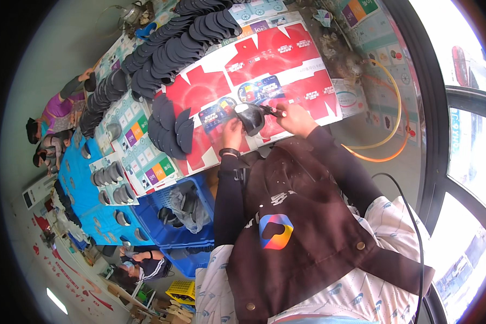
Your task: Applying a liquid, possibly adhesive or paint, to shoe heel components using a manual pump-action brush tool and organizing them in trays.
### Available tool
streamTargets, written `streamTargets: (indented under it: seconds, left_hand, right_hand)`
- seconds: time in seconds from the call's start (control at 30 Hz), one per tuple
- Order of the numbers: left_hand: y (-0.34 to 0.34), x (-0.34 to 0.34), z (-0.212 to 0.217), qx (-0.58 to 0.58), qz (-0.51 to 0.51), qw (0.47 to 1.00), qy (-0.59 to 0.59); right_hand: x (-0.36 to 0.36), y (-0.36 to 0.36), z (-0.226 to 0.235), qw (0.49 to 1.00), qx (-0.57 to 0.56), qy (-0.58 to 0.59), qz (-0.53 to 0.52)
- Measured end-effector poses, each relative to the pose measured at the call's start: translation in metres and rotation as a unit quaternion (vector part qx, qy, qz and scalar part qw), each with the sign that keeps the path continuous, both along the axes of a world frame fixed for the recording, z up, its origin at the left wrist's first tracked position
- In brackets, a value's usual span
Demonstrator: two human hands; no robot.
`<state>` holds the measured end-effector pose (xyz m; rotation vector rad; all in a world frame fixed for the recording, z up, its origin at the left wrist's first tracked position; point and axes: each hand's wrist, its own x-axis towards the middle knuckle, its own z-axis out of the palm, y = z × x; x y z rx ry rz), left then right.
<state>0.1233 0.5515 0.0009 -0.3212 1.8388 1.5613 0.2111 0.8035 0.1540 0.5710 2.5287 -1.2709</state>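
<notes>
In front of my chest my left hand [232, 133] is closed on the edge of a dark cupped piece [253, 123], which has a pale patch at its upper end and looks like a moulded shoe part. My right hand [297, 119] pinches a slim black tool [271, 110] whose tip reaches the right side of that piece. What kind of tool it is I cannot make out. Both hands are above red printed cardboard [202, 86] laid over the table. Just left of them lies a small group of flat dark curved pieces [167, 129].
Long overlapping rows of dark curved pieces [167, 56] run along the far left side. Below the table's left edge stand blue crates [156, 229] with a plastic bag inside. A yellow-orange hose [397, 116] loops at the right. People [62, 110] work at a blue-covered table [81, 186].
</notes>
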Motion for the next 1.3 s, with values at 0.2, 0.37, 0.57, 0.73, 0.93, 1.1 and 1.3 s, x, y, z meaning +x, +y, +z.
streamTargets:
  seconds: [0.2, 0.37, 0.57, 0.73, 0.93, 1.1, 1.3]
  left_hand:
    - [0.002, 0.0, 0.007, -0.01, 0.003, 1.0, 0.017]
    - [-0.017, -0.004, -0.023, -0.022, -0.003, 0.999, 0.027]
    - [-0.019, -0.003, -0.041, -0.018, 0.041, 0.999, 0.0]
    - [-0.014, 0.001, -0.025, 0.008, 0.029, 1.0, -0.01]
    - [-0.033, -0.002, -0.037, -0.062, -0.013, 0.996, 0.066]
    - [-0.003, 0.002, -0.009, -0.03, 0.045, 0.999, -0.007]
    - [0.0, 0.004, -0.003, -0.018, 0.045, 0.999, 0.006]
  right_hand:
    - [0.013, -0.004, -0.006, 0.997, -0.07, -0.009, 0.019]
    - [-0.001, -0.002, 0.012, 0.999, -0.04, -0.004, -0.009]
    - [0.001, -0.001, 0.006, 0.994, -0.101, -0.019, 0.029]
    - [0.011, 0.006, 0.004, 0.991, -0.088, -0.041, 0.088]
    - [0.009, -0.009, 0.007, 0.984, -0.157, -0.028, 0.074]
    - [0.02, 0.003, 0.008, 0.989, -0.11, -0.058, 0.084]
    - [0.005, 0.007, 0.006, 0.999, -0.011, -0.011, 0.03]
